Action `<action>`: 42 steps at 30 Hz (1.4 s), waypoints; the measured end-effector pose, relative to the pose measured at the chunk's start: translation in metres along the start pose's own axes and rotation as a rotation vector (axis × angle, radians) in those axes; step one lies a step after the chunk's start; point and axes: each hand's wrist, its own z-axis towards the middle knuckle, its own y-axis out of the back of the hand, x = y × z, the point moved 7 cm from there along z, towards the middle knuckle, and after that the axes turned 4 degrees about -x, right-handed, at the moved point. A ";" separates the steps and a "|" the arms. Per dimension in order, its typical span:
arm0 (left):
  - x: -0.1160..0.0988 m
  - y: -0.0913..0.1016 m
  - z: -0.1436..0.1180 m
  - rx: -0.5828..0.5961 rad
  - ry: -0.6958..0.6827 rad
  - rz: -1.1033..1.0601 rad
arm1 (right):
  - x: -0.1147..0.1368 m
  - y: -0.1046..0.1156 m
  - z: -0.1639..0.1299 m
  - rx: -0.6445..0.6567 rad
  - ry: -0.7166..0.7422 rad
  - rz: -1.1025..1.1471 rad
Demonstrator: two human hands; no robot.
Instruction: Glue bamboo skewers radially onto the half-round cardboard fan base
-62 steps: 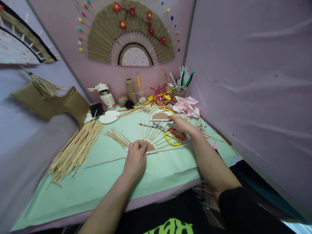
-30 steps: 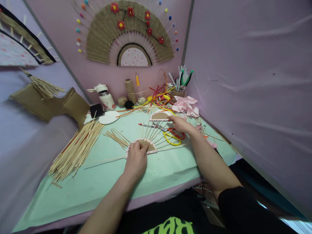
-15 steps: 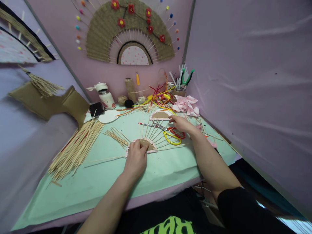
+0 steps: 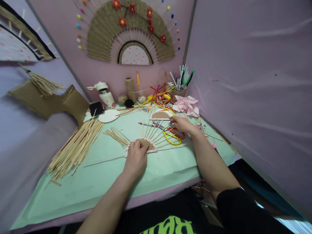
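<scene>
Left hand (image 4: 136,157) on unlabelled fan base (image 4: 146,145)

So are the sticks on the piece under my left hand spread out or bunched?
Spread: the sticks fan outward from the half-round base.

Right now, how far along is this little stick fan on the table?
Done: the small half-round base already carries a spray of sticks on its right half. In hand: the left hand presses the base down while the right hand rests by a second half-round piece. Left: the base's left side is bare, and a large stick pile lies unused.
</scene>
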 end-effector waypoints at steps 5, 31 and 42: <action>0.000 0.000 0.000 0.018 0.003 0.008 | 0.002 0.001 -0.001 0.002 0.000 0.004; -0.001 0.001 -0.001 0.005 -0.006 0.002 | 0.005 0.003 -0.004 0.009 0.016 0.028; 0.001 -0.001 0.000 0.015 0.037 0.040 | 0.005 0.002 -0.005 0.030 -0.003 -0.006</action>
